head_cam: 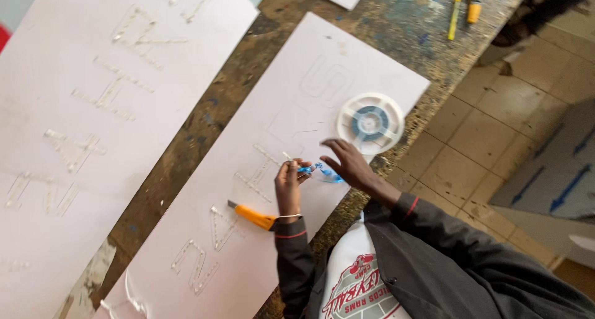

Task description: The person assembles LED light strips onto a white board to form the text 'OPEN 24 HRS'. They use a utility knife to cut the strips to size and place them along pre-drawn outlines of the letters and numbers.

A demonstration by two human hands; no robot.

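Paint-spattered and worn, the wooden bench [248,83] carries two long white boards side by side, with tiled floor showing past its right edge. From the head camera, the nearer white board [291,108] runs diagonally across the bench and has block letters outlined on it in rows of small clear beads or studs; the far white board [56,108] at the left bears similar lettering.

The left hand [288,184] is raised just above the nearer board with its fingers [296,168] pinched shut on one end of a thin blue strip [319,170], probably so that the strip stays taut and off the surface. The right hand [348,164] hovers just beside the strip's other end with its fingers [331,147] spread and loose; whether they touch the strip I cannot tell.

A white reel [370,122] wound with blue material lies flat on the board's corner, just beyond the right hand, near enough to feed from. An orange utility knife [253,215] rests on the board just below the left wrist, within easy reach. Two yellow-and-grey pens or tools [465,6] lie at the bench's far end, well apart from the hands.
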